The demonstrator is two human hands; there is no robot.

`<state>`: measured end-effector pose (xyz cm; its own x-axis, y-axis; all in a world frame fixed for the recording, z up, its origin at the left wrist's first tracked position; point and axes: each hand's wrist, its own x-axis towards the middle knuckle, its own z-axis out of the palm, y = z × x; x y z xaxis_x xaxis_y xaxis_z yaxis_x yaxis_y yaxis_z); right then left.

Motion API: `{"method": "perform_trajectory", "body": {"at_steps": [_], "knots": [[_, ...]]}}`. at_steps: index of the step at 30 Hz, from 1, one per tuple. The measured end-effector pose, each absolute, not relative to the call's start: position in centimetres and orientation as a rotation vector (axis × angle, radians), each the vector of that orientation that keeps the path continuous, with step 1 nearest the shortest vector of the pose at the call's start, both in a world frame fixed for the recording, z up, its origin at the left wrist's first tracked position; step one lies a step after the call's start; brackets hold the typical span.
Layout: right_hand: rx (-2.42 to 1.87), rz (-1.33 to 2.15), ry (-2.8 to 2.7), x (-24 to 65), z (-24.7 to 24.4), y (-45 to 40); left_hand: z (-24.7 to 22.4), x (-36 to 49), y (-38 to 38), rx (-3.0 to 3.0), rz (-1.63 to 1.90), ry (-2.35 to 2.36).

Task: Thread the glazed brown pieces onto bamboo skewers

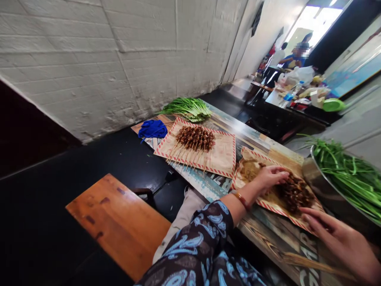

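Note:
A pile of dark, sauced meat pieces (293, 194) lies on a striped-edge paper sheet (247, 169). Over its upper left side is my left hand (271, 178), with fingers bent and pressed together; whatever they pinch is hidden. My right hand (337, 234) is at the pile's near right edge. Its thumb and forefinger come together close to the meat, and anything between them is too small to make out. Finished meat skewers (195, 139) rest side by side on a second paper sheet (224, 153), their bare sticks pointing toward me.
Loose bamboo sticks (315, 262) lie at the table's near edge. A metal bowl of green stalks (345, 171) stands at right. Farther left are a bunch of greens (187, 108) and a blue cloth (153, 129). A wooden stool (119, 226) stands beside the table; people (293, 59) are in the background.

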<state>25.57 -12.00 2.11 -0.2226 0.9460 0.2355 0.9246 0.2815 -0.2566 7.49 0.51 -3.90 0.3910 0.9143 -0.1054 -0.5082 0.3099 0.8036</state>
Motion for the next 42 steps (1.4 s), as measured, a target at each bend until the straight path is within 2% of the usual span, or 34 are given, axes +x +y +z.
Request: {"method": "perform_trajectory", "body": {"at_steps": [6, 11, 14, 18, 24, 31, 42], "knots": [[-1.374, 0.105, -2.532, 28.8, -2.7, -14.6, -3.8, 7.1, 0.6, 0.79, 1.019, 0.606], [-1.341, 0.183, -2.41, 28.8, -5.3, -15.1, -3.3, 6.0, 0.7, 0.797, 1.044, 0.625], [-1.441, 0.205, -2.317, 27.7, -4.5, -15.3, -2.5, 5.5, 0.5, 0.771, 1.044, 0.622], [-1.551, 0.204, -2.193, 26.1, -0.8, -15.2, -0.9, 5.0, 0.4, 0.745, 1.119, 0.714], [-1.74, 0.364, -2.123, 27.7, 1.6, -15.4, -1.3, 4.9, 2.3, 0.768, 1.136, 0.651], [-1.545, 0.659, -2.303, 28.1, 1.2, -18.3, -0.6, 4.9, 1.4, 0.775, 1.156, 0.624], [-1.365, 0.439, -2.266, 26.5, -3.2, -16.0, -1.1, 4.1, 0.9, 0.793, 1.104, 0.704]]}}
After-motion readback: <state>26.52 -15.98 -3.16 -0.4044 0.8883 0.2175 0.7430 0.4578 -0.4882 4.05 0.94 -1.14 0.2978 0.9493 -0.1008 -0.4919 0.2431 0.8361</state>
